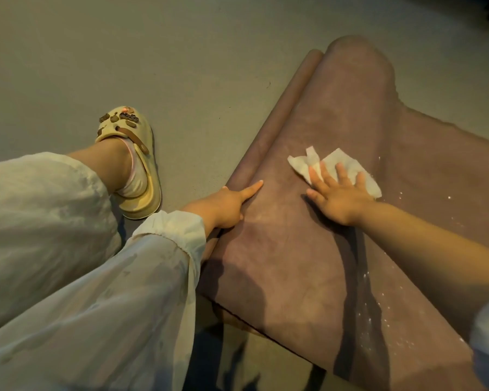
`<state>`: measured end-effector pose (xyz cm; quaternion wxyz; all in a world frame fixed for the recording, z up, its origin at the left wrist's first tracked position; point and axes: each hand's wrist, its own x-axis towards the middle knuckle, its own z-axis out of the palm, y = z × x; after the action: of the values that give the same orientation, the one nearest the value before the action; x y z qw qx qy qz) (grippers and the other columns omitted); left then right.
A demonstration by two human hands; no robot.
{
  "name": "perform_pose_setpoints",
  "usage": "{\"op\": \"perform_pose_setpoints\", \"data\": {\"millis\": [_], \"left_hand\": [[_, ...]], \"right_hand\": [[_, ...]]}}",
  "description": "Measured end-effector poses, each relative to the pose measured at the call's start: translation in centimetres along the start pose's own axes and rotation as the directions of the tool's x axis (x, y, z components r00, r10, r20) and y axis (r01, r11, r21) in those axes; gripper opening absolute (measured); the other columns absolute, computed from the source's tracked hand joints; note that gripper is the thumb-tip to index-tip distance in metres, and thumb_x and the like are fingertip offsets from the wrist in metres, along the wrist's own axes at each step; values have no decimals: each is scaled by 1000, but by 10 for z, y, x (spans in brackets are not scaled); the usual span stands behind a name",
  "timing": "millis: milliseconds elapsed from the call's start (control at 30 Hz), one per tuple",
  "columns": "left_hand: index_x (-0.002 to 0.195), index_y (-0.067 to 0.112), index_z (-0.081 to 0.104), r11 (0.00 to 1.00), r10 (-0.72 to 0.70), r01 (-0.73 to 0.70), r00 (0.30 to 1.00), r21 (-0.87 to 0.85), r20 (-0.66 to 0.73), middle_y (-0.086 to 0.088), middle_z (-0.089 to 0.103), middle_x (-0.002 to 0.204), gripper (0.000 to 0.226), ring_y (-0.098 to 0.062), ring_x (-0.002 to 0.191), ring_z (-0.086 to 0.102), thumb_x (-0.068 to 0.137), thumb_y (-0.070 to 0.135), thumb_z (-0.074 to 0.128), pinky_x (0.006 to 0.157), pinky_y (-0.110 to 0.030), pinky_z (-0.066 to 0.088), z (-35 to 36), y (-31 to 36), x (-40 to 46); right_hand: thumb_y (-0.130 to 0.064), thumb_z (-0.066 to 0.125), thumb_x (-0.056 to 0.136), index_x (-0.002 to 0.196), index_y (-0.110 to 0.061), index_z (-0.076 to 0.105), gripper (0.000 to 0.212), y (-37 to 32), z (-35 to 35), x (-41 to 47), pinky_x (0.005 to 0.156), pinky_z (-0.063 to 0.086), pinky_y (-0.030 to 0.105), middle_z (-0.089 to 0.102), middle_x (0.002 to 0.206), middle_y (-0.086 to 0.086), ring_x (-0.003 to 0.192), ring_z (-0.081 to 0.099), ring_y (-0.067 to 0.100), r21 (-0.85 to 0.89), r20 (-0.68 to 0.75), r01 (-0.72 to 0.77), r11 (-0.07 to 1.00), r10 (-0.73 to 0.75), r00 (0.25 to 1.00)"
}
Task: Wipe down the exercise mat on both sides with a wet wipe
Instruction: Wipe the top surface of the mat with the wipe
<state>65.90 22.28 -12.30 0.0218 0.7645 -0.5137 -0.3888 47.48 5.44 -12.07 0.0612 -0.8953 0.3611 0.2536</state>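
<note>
matt suede-like purple mat (308, 249), crumpled white cloth wipe (347, 165), smooth matt floor (124, 52), glossy plastic clog (141, 176)

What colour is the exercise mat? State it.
Dusty mauve-brown, mottled, in the head view: the exercise mat.

The exercise mat (308, 249) lies on the floor (124, 52) ahead and to my right, its far end rolled up. My right hand (339, 193) lies flat on the wet wipe (342, 165), which sits on the mat toward its middle. My left hand (226, 206) presses the mat's left edge, where that edge curls into a narrow roll. My foot in a clog (130, 162) stands on the floor left of the mat, beside my left hand.
</note>
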Motion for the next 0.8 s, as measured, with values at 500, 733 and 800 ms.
{"op": "perform_pose_setpoints", "data": {"millis": [500,733,800], "left_hand": [[146,45,1,997,2,1,999,-71,43,-20,29,146,69,-33,129,38,98,20,44,104,-32,30,-7,1,-2],[146,13,27,874,59,-50,998,-483,3,-9,28,151,43,-18,135,34,104,19,25,96,-11,27,-12,4,-5],[141,12,37,813,62,-41,998,-580,16,-7,37,146,41,-4,116,46,104,24,23,83,-2,33,-14,4,-11]], "right_hand": [[-54,11,97,142,-42,-20,56,-112,76,-140,102,-32,49,-36,141,-18,127,-44,23,97,164,571,815,-579,799],[-53,10,97,143,-39,-22,57,-110,48,-58,109,-19,56,-23,155,-7,140,-28,27,162,-45,282,946,-279,959],[-53,9,97,146,-38,-15,56,-114,33,-36,107,-19,56,-24,155,-8,140,-27,27,269,-66,181,946,-169,983]]}}
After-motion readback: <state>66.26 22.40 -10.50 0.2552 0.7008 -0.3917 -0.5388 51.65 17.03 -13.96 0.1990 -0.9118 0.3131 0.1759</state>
